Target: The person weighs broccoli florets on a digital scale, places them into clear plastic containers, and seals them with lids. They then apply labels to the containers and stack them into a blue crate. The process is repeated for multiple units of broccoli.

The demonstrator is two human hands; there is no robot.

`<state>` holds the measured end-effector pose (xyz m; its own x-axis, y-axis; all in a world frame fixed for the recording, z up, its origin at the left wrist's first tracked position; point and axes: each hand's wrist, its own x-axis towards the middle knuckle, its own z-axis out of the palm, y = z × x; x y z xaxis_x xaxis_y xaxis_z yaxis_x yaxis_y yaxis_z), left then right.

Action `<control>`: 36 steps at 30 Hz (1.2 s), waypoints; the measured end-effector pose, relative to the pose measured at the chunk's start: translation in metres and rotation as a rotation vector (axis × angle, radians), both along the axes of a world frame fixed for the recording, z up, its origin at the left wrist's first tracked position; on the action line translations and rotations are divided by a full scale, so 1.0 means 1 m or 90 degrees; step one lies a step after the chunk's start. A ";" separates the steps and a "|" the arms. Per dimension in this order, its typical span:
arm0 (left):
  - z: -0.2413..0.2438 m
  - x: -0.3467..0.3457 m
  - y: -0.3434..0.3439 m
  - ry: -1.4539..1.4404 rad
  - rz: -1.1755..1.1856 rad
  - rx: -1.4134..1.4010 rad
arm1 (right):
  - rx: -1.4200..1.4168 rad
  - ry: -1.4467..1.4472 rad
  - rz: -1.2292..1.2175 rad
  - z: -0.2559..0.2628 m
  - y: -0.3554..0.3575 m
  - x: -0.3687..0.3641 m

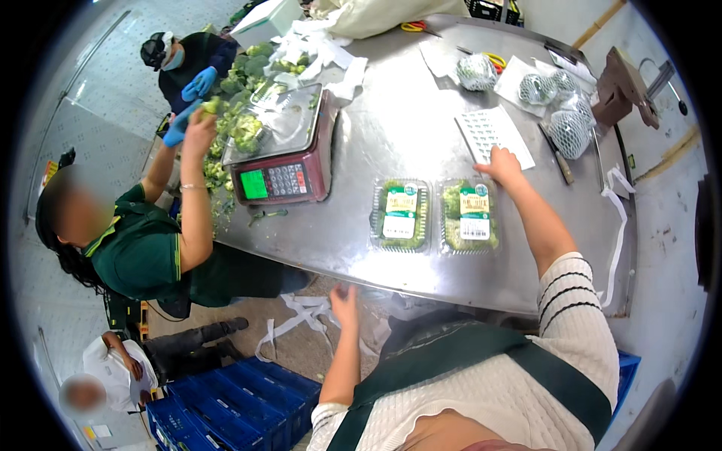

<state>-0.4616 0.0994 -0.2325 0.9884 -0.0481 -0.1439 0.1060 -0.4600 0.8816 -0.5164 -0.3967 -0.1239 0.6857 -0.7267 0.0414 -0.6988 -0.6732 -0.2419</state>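
My right hand (501, 167) reaches over the steel table, its fingers at the lower edge of a white sheet of small stickers (488, 135); whether they grip it is unclear. Below the table's front edge is my left hand (344, 301), fingers apart and nothing visible in it. Two clear plastic clamshell boxes of broccoli, a left one (399, 215) and a right one (468, 216), lie side by side, closed and labelled. A wooden-handled knife (557, 155) is right of the sheet, near net-wrapped produce (569, 134).
A co-worker in green (141, 248) handles broccoli beside a red digital scale (282, 163); another wears blue gloves (198, 83). Yellow-handled scissors (494, 61) lie behind. Blue crates (237, 406) stand on the floor at lower left, with a person in white (115, 366) beside them.
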 end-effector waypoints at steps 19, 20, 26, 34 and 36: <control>0.246 0.015 -0.016 -0.028 -0.329 -0.585 | 0.240 -0.486 0.397 0.199 0.290 -0.079; 0.249 0.020 0.005 0.041 -0.329 -0.631 | -0.032 -0.544 0.343 0.203 0.290 -0.087; 0.252 0.005 0.044 0.179 -0.433 -0.582 | 0.627 -0.586 0.186 0.183 0.342 -0.118; 0.245 -0.040 0.015 0.114 -0.553 -0.517 | 0.238 -0.452 -0.028 0.186 0.394 -0.231; 0.247 -0.063 -0.010 0.153 -0.654 -0.506 | 0.309 -0.325 -0.136 0.191 0.388 -0.277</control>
